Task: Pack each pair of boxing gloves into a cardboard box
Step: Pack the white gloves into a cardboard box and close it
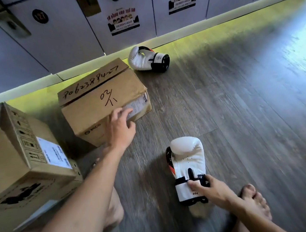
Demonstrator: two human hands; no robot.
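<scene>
The near glove (188, 160), white with a black cuff, lay on the wooden floor (240, 108) at about five o'clock in the view, its padded end pointing toward twelve. The right hand (213, 189) gripped its cuff, thumb and fingers curled onto the black strap. The far glove (143, 60) lay on its side at twelve o'clock, just before the lockers (58, 40). At ten o'clock sat the marked box (99, 102), flaps down, numbers handwritten on top. The left hand (122, 125), fingers loosely spread, touched its near edge by the label. A second box (23, 164) stood at eight o'clock.
</scene>
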